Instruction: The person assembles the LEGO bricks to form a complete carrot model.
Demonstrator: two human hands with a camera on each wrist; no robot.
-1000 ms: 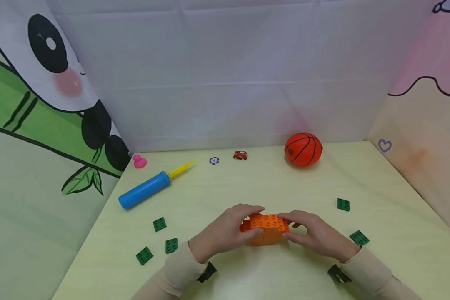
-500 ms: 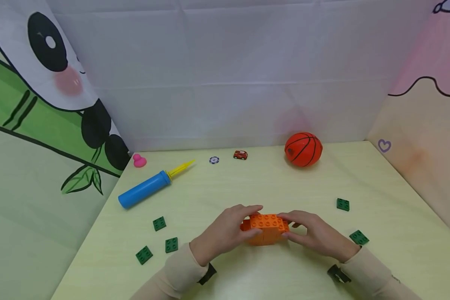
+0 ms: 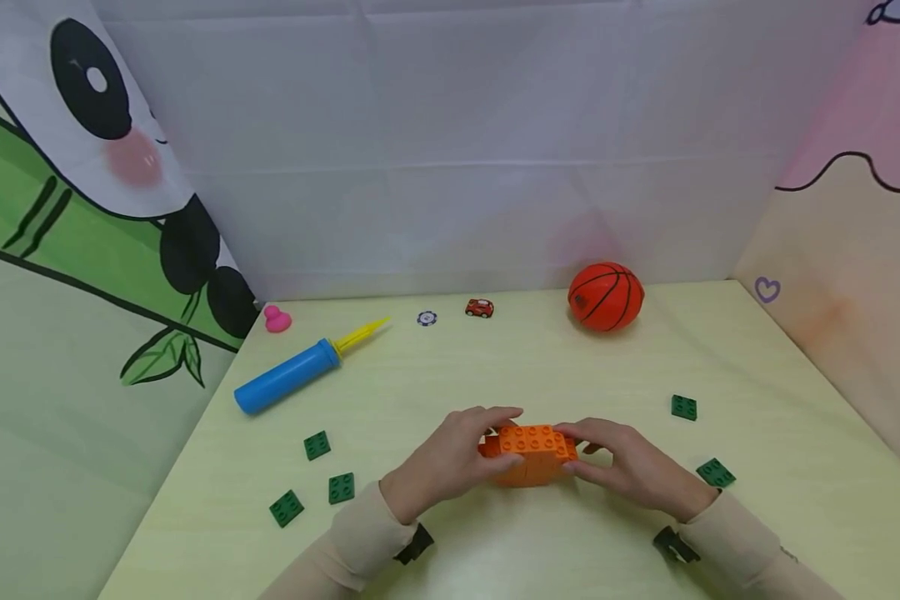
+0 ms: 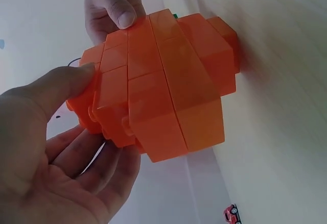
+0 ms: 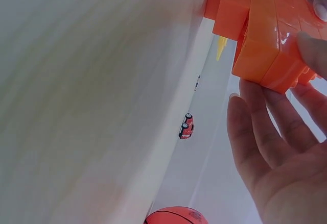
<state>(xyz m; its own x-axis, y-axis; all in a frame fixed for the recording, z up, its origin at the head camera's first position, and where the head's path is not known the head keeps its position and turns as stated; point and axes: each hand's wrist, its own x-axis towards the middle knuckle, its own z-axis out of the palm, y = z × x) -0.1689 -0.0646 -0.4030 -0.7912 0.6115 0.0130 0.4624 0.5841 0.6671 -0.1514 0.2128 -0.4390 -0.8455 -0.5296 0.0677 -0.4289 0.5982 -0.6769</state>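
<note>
An orange block build (image 3: 534,462) of several stacked layers, narrower at its base, stands on the table in front of the person. My left hand (image 3: 453,458) grips its left side, thumb on the near face and fingers behind. On the right side, my right hand (image 3: 621,462) pinches the upper corner between thumb and fingers. The left wrist view shows the stepped layers of the orange build (image 4: 163,81) from below, with the left thumb near its studded top. In the right wrist view, fingers lie under and behind the orange build (image 5: 271,40).
Green bricks lie to the left (image 3: 287,507) and right (image 3: 684,407). Farther back are a blue pump (image 3: 288,377) with a yellow nozzle, a pink toy (image 3: 277,319), a poker chip (image 3: 427,318), a red toy car (image 3: 480,308) and a small basketball (image 3: 606,297).
Both hands keep their hold on the orange block build, which stays in place. The head view has shifted very slightly.
</note>
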